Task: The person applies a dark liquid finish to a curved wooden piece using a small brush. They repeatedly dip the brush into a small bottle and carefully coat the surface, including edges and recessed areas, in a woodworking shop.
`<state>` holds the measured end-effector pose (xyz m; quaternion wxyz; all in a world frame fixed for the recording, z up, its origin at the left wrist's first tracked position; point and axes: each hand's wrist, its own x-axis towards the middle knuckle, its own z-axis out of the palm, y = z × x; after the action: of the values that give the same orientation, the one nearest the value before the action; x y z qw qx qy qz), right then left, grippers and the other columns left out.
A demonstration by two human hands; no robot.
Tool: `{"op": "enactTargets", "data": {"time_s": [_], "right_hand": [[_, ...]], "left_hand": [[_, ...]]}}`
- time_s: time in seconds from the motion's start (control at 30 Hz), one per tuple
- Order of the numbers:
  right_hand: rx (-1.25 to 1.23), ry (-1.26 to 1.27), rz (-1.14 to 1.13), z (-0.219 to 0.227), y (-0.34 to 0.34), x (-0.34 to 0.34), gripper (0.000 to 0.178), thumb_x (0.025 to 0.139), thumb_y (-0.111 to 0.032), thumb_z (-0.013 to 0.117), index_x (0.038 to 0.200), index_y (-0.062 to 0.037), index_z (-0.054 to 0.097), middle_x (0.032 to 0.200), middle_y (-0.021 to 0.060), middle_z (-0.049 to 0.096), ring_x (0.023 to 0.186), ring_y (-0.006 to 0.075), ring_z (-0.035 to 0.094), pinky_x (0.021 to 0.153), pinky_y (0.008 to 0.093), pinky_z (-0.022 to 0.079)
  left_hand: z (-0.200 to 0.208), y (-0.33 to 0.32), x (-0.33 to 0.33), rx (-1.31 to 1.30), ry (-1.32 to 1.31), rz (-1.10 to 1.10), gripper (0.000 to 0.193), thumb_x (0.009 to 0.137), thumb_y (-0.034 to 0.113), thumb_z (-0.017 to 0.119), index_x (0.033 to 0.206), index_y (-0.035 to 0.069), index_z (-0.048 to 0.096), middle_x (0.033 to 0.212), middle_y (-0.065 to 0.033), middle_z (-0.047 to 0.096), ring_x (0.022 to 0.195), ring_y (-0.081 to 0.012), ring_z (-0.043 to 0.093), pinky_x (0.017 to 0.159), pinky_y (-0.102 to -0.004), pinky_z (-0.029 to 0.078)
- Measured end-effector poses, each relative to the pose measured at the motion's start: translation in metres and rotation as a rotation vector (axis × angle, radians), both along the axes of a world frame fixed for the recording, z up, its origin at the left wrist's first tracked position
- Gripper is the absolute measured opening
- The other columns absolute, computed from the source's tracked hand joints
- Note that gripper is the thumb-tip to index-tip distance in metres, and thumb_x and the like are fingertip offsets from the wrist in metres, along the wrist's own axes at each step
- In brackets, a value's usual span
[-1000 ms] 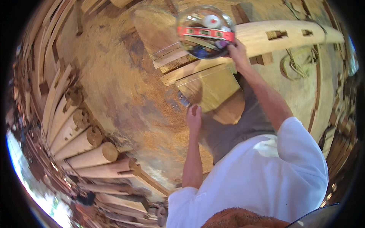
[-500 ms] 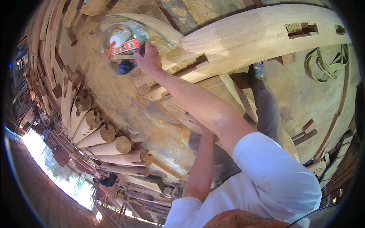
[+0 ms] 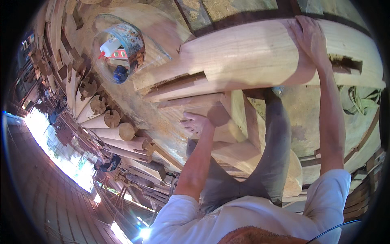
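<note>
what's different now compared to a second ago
The right hand carried the clear round plastic bucket leftward, past the left end of the long pale wooden beam, then let it go; that hand has swung right and rests on the beam. The row of round pale logs with notched ends and the loose greenish strap stayed put.

Right hand [image 3: 309, 35] spread on a long pale beam [image 3: 252, 49], left hand [image 3: 196, 123] loosely open nearer the body
A clear bucket [image 3: 132, 36] sits by the beam's left end, holding a white bottle [image 3: 110, 47], a red level [image 3: 120, 53] and a blue object [image 3: 120, 73]; round-ended posts [image 3: 122, 131] line the left side, and a looped strap [image 3: 359, 102] lies at the right, near the beam's slot [image 3: 345, 65]
</note>
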<state>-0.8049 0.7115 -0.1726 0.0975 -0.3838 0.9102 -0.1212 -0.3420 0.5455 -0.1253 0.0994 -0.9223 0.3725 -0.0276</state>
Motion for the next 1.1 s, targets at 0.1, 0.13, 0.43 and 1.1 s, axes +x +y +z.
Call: {"op": "enactTargets", "data": {"time_s": [0.1, 0.13, 0.43, 1.1], "right_hand": [[-0.034, 0.044, 0.067, 0.007, -0.004, 0.003, 0.037, 0.106, -0.030, 0.064, 0.127, -0.0010, 0.070, 0.131, 0.0186, 0.072, 0.125, 0.0385, 0.064, 0.110, 0.0464, 0.047], [-0.034, 0.043, 0.061, 0.009, -0.004, 0.005, 0.036, 0.105, -0.031, 0.064, 0.125, -0.0012, 0.072, 0.129, 0.0181, 0.073, 0.123, 0.0379, 0.065, 0.110, 0.0463, 0.048], [0.028, -0.068, 0.048, 0.018, -0.012, 0.001, 0.032, 0.103, -0.026, 0.065, 0.123, -0.0012, 0.072, 0.131, 0.0171, 0.071, 0.124, 0.0389, 0.063, 0.112, 0.0500, 0.046], [0.084, -0.261, 0.103, 0.031, -0.030, -0.005, 0.033, 0.107, -0.021, 0.058, 0.124, 0.0060, 0.068, 0.132, 0.0232, 0.068, 0.125, 0.0430, 0.063, 0.114, 0.0553, 0.044]], "left_hand": [[-0.015, 0.003, 0.020, -0.062, -0.027, 0.009, 0.092, 0.104, 0.081, 0.023, 0.168, 0.016, 0.036, 0.150, -0.0171, 0.053, 0.138, -0.0381, 0.053, 0.113, -0.0570, 0.042], [-0.017, 0.004, 0.027, -0.080, -0.022, 0.005, 0.092, 0.104, 0.081, 0.024, 0.167, 0.016, 0.036, 0.150, -0.0168, 0.053, 0.139, -0.0377, 0.053, 0.113, -0.0566, 0.042], [-0.014, 0.005, 0.022, -0.143, 0.053, -0.032, 0.089, 0.106, 0.077, 0.026, 0.167, 0.013, 0.037, 0.157, -0.0180, 0.049, 0.147, -0.0389, 0.046, 0.118, -0.0576, 0.038], [-0.013, 0.014, 0.050, -0.190, 0.284, -0.089, 0.094, 0.111, 0.069, 0.022, 0.166, -0.007, 0.024, 0.168, -0.0317, 0.026, 0.156, -0.0431, 0.028, 0.131, -0.0544, 0.022]]}}
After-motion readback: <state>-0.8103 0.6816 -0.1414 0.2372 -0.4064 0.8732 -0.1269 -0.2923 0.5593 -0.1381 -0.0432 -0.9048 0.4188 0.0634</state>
